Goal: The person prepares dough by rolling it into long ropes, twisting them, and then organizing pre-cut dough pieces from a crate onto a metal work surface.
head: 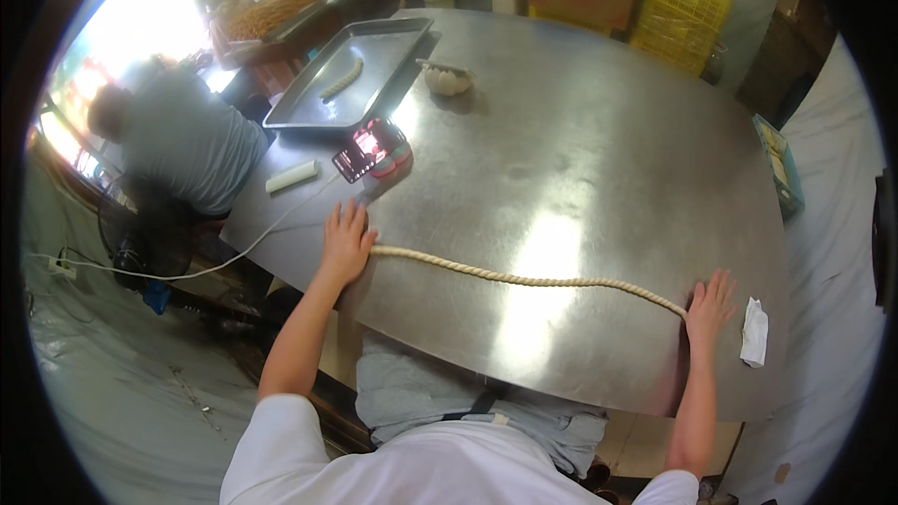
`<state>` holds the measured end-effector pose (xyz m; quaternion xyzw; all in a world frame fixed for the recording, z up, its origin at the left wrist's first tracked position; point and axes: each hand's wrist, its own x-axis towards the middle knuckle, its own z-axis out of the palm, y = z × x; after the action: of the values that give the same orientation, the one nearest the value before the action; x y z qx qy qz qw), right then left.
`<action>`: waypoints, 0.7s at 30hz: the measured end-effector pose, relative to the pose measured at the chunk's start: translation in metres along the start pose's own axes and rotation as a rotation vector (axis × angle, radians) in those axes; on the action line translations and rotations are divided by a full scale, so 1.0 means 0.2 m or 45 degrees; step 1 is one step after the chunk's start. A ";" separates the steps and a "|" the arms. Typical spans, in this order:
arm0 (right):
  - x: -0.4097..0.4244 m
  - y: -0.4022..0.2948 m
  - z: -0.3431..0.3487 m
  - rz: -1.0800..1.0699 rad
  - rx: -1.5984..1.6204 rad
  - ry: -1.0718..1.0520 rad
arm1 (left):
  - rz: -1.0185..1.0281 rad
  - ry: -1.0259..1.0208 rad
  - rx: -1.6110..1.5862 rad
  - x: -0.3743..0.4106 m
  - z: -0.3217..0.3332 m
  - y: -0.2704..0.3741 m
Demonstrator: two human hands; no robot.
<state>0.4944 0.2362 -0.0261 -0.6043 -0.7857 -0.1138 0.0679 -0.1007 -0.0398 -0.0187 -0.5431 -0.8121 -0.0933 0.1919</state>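
Note:
A long twisted rope of pale dough [519,280] stretches across the steel tabletop in front of me, sagging in a gentle curve. My left hand [346,244] rests flat with spread fingers over its left end. At the other end, my right hand [708,308] lies palm down, fingers extended, against the dough. Both tips of the rope are hidden by the hands. A shorter twisted dough piece [343,80] lies in a metal baking tray [319,109] at the far left of the table.
A lit phone [370,148] leans on a stand, its white cable [245,252] running off left. Nearby are a white roll [292,177] and a lumpy pale object [447,82]. Crumpled paper [755,334] lies right. A person [186,133] bends beside the table; yellow crates [677,14] stand behind.

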 end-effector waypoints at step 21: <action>0.02 -0.11 0.03 -0.021 0.290 0.008 | -0.121 -0.220 -0.160 -0.12 0.03 0.07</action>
<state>0.4715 0.2367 -0.0323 -0.5858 -0.7983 -0.0261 0.1376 -0.0822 -0.0521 -0.0348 -0.5209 -0.8430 -0.1058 0.0822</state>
